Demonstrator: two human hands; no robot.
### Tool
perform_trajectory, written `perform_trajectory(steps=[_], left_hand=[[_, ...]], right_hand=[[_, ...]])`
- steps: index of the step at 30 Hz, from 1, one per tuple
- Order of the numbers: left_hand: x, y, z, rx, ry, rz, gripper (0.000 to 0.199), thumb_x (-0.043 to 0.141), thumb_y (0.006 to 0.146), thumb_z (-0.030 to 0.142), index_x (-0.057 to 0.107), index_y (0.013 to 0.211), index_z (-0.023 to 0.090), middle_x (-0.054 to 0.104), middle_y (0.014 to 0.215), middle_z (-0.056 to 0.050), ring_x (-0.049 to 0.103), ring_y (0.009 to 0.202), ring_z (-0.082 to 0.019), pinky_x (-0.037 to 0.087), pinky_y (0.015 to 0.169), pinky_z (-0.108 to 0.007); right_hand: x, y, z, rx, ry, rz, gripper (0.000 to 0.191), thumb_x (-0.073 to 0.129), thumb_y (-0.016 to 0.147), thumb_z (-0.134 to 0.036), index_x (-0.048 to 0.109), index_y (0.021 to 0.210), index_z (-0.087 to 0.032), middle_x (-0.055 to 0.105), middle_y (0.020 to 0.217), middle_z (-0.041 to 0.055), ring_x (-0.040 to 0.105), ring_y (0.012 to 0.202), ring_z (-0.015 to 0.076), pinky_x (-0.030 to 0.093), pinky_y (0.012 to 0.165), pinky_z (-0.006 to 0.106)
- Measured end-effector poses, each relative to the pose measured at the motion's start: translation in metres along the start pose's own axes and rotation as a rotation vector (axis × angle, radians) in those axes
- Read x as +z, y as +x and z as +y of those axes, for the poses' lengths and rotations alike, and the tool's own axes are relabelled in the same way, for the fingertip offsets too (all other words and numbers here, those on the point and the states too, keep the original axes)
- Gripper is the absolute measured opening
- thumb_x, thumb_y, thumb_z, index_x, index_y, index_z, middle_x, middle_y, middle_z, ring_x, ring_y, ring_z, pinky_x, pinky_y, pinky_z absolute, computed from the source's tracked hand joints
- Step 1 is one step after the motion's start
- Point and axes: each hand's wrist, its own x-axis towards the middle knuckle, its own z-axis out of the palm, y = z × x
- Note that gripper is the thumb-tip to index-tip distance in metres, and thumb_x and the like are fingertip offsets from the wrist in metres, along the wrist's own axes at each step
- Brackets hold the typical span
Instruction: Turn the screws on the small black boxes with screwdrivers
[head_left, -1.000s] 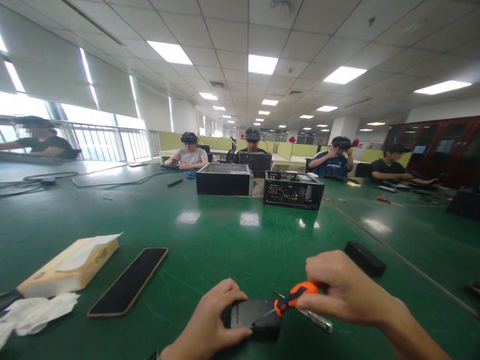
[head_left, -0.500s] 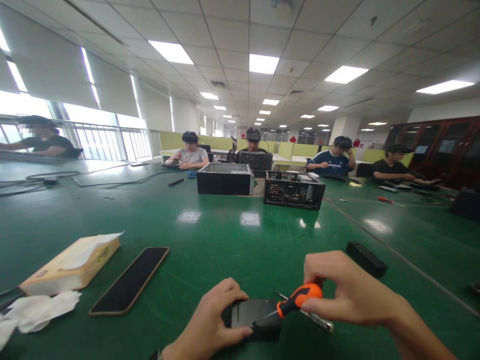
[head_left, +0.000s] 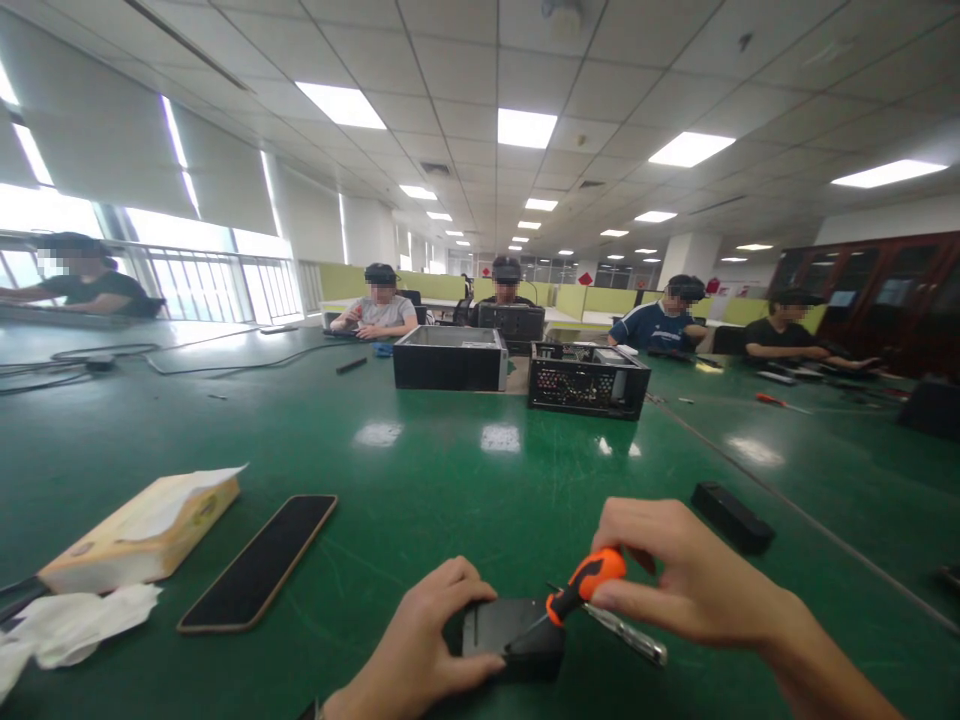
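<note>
A small black box-shaped device [head_left: 525,632] lies on the green table [head_left: 420,500] at the bottom middle. My left hand [head_left: 435,635] grips its left end between thumb and fingers. My right hand [head_left: 667,575] is closed on the orange and black handle of a screwdriver [head_left: 592,578], which leans to the upper right with its tip on the device's top. Behind and right of the device, a second, clear-handled screwdriver [head_left: 628,634] lies on the table, partly hidden by the first.
A phone [head_left: 262,560], a tissue pack [head_left: 150,530] and crumpled tissue [head_left: 90,625] lie at left. A black block [head_left: 731,517] is at right. Two metal cases [head_left: 450,360] [head_left: 589,382] stand farther back. Several people sit around the far side.
My right hand and the orange handle have shifted slightly left and up, so the screwdriver stands steeper. At the far right, a seated person has lowered a raised hand from the head.
</note>
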Motion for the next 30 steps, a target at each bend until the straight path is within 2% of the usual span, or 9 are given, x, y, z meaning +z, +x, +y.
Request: perform_trajectory(steps=[2, 4, 8, 11, 14, 18, 24, 28, 30], left_hand=[[0.0, 0.0, 0.0, 0.007, 0.002, 0.004, 0.035, 0.081, 0.072, 0.033, 0.068, 0.1, 0.019, 0.061, 0.092, -0.004, 0.057, 0.084, -0.022, 0.044, 0.073, -0.029], [0.0, 0.001, 0.001, 0.01, 0.005, 0.005, 0.034, 0.08, 0.073, 0.036, 0.068, 0.1, 0.019, 0.061, 0.092, -0.005, 0.057, 0.083, -0.022, 0.044, 0.072, -0.029], [0.001, 0.0, 0.001, 0.003, 0.009, 0.002, 0.034, 0.081, 0.072, 0.036, 0.069, 0.099, 0.019, 0.061, 0.091, -0.004, 0.057, 0.083, -0.022, 0.044, 0.071, -0.028], [0.001, -0.001, 0.0, -0.002, 0.008, -0.003, 0.034, 0.081, 0.071, 0.033, 0.069, 0.1, 0.019, 0.06, 0.091, -0.004, 0.057, 0.083, -0.022, 0.044, 0.072, -0.029], [0.001, 0.0, 0.0, -0.002, 0.013, -0.002, 0.034, 0.081, 0.071, 0.033, 0.068, 0.1, 0.02, 0.061, 0.091, -0.004, 0.057, 0.083, -0.022, 0.044, 0.072, -0.029], [0.001, 0.001, -0.001, -0.005, 0.023, 0.0, 0.035, 0.081, 0.071, 0.034, 0.068, 0.101, 0.02, 0.061, 0.092, -0.004, 0.057, 0.084, -0.022, 0.044, 0.072, -0.029], [0.001, 0.001, -0.002, -0.011, 0.028, -0.008, 0.035, 0.082, 0.07, 0.032, 0.068, 0.1, 0.02, 0.06, 0.092, -0.004, 0.057, 0.084, -0.022, 0.044, 0.072, -0.029], [0.0, 0.002, 0.0, -0.007, 0.021, -0.011, 0.034, 0.082, 0.071, 0.032, 0.068, 0.1, 0.02, 0.06, 0.092, -0.004, 0.057, 0.084, -0.022, 0.044, 0.072, -0.029], [0.0, 0.001, 0.001, -0.009, 0.021, -0.008, 0.035, 0.082, 0.07, 0.031, 0.068, 0.1, 0.019, 0.06, 0.091, -0.004, 0.057, 0.084, -0.022, 0.044, 0.072, -0.029]], right_hand=[[-0.003, -0.001, -0.003, 0.005, 0.077, -0.03, 0.023, 0.063, 0.09, -0.039, 0.068, 0.101, -0.019, 0.068, 0.085, 0.0026, 0.058, 0.072, 0.0139, 0.04, 0.066, 0.024], [-0.004, -0.003, -0.006, 0.017, 0.095, -0.04, 0.024, 0.064, 0.089, -0.033, 0.067, 0.11, -0.022, 0.071, 0.088, 0.0021, 0.06, 0.073, 0.014, 0.042, 0.069, 0.025], [-0.003, -0.004, -0.01, 0.061, 0.089, -0.076, 0.023, 0.062, 0.086, -0.021, 0.068, 0.108, -0.022, 0.068, 0.071, -0.0023, 0.055, 0.058, 0.0112, 0.041, 0.059, 0.023], [-0.002, -0.003, -0.01, -0.014, 0.168, -0.062, 0.018, 0.065, 0.087, -0.028, 0.07, 0.103, -0.02, 0.072, 0.079, 0.0008, 0.059, 0.063, 0.0118, 0.043, 0.062, 0.022], [-0.002, -0.001, -0.009, -0.071, 0.208, -0.051, 0.019, 0.058, 0.094, -0.031, 0.071, 0.102, -0.02, 0.074, 0.085, 0.0027, 0.064, 0.071, 0.013, 0.045, 0.067, 0.023], [-0.005, -0.002, -0.01, 0.021, 0.106, -0.027, 0.024, 0.063, 0.084, -0.022, 0.067, 0.108, -0.021, 0.072, 0.088, 0.0023, 0.061, 0.068, 0.0131, 0.046, 0.065, 0.024], [-0.003, -0.004, -0.011, 0.053, 0.125, -0.05, 0.026, 0.06, 0.082, -0.015, 0.069, 0.105, -0.021, 0.066, 0.07, -0.0023, 0.054, 0.056, 0.0107, 0.041, 0.056, 0.022], [-0.001, -0.001, -0.01, -0.025, 0.213, -0.046, 0.018, 0.066, 0.084, -0.026, 0.07, 0.101, -0.021, 0.07, 0.078, -0.0004, 0.058, 0.064, 0.0119, 0.042, 0.06, 0.022], [0.0, 0.0, -0.01, -0.048, 0.211, -0.029, 0.014, 0.062, 0.089, -0.029, 0.07, 0.097, -0.02, 0.071, 0.08, 0.001, 0.06, 0.068, 0.0126, 0.043, 0.063, 0.023]])
